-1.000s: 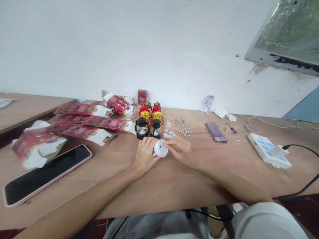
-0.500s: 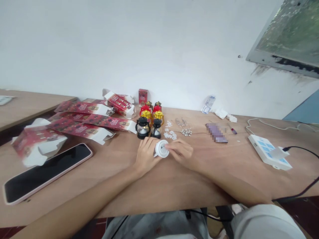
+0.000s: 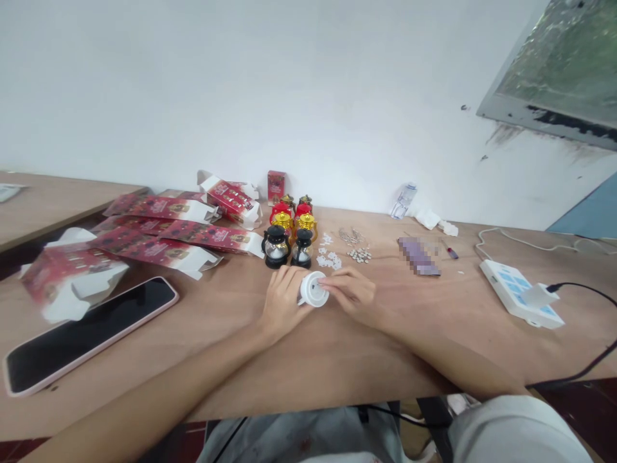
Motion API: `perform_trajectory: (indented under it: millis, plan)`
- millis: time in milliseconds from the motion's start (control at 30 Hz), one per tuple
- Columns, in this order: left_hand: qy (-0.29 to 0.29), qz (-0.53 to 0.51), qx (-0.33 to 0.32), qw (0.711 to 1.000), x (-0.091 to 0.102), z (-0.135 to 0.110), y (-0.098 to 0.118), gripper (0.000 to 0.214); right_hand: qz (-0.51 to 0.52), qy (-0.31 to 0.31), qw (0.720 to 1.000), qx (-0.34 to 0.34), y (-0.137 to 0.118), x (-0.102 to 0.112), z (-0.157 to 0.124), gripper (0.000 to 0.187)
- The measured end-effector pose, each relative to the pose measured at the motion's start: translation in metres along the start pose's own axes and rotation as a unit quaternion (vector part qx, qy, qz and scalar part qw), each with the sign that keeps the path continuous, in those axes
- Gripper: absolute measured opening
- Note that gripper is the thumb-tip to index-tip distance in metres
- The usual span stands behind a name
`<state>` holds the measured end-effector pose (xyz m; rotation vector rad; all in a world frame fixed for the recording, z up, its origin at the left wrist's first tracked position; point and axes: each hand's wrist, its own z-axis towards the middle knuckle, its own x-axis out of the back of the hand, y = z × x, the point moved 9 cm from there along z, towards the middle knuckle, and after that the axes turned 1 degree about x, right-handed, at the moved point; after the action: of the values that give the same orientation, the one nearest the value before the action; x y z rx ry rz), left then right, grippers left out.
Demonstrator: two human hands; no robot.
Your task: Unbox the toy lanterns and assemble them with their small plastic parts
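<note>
My left hand [image 3: 284, 297] is wrapped round a small white lantern [image 3: 315, 294], tipped so that its round base faces me. The fingers of my right hand [image 3: 351, 292] are pinched together at the base, near a dark spot in it; whatever they may hold is too small to make out. Just beyond my hands stand two black lanterns [image 3: 276, 247], with gold lanterns [image 3: 306, 226], red ones and bronze-coloured ones in rows behind. To the right of these lie small white plastic pieces [image 3: 330, 260], a pile of button cells [image 3: 360, 255] and small screws or metal bits [image 3: 351, 236].
Red printed cartons [image 3: 187, 241] lie flattened or open at the left, behind a phone [image 3: 91, 334]. A small red box [image 3: 276, 188] stands by the wall. At the right are banknotes [image 3: 418, 256], a screwdriver [image 3: 452, 253], crumpled tissue [image 3: 427, 218] and a power strip [image 3: 520, 294] with cables.
The white lantern has turned very slightly in my left hand. My right fingers stay at its base, and the rest is as before.
</note>
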<state>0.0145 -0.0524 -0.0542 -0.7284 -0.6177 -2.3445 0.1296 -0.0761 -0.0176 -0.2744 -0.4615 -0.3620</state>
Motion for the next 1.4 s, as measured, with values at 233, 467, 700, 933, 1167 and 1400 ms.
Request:
perform_trajectory:
  millis: [233, 467, 700, 933, 1167, 1400]
  plan:
    - [-0.001, 0.014, -0.015, 1.0, 0.001, -0.001, 0.002, 0.023, 0.176, 0.031, 0.964, -0.195, 0.04, -0.006, -0.004, 0.003]
    - [0.014, 0.059, -0.056, 0.997, 0.004, 0.0, 0.011, 0.023, 0.185, 0.038, 0.962, -0.196, 0.036, -0.007, -0.006, 0.004]
    - [0.092, -0.028, -0.016, 0.995, 0.028, 0.008, -0.001, 0.036, -0.052, -0.003, 0.953, -0.298, 0.128, 0.018, 0.006, 0.02]
    - [0.126, -0.098, 0.092, 0.983, 0.039, 0.013, -0.019, 0.038, -0.254, -0.314, 0.827, -0.39, 0.227, 0.004, -0.021, 0.013]
    - [0.086, -0.345, 0.283, 0.891, 0.011, 0.009, -0.051, 0.037, -0.31, -0.334, 0.79, -0.41, 0.232, 0.002, -0.029, 0.017]
    - [0.079, -0.581, 0.447, 0.676, -0.025, -0.008, -0.06, 0.034, -0.354, -0.224, 0.8, -0.429, 0.236, 0.049, -0.013, 0.023]
